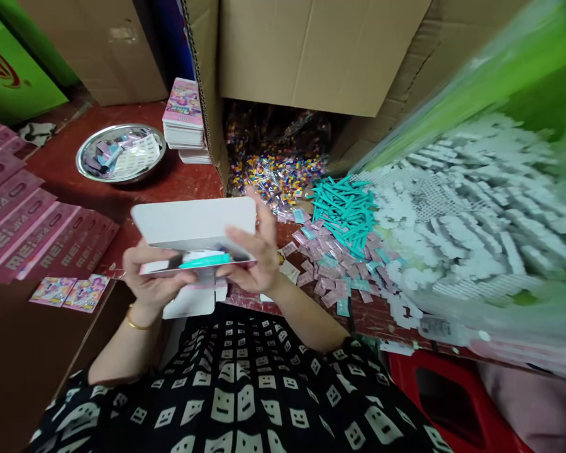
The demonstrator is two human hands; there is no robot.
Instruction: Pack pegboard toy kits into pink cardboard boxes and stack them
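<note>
A white cardboard box [193, 220] with its flap raised is held in front of my body. My left hand [148, 277] grips its left end, thumb below and fingers over the edge. At the right end, my right hand [257, 248] pinches the box, with one finger up along the flap. Inside the opening lies a teal stick-like piece [205, 260] beside some white material; the rest of the contents is hidden. Another white flap [188, 302] hangs beneath the box. A heap of teal pen-like sticks [344, 211] and many small pink and teal sachets [330, 270] lie to the right.
Pink printed boxes [42, 233] stand in rows at left. A metal bowl [120, 179] holds sachets and sheets, near a stack of cards [183, 119]. Behind is a carton [302, 50] with bags of colourful beads [278, 176]. White cut pieces [471, 214] fill a large bag at right.
</note>
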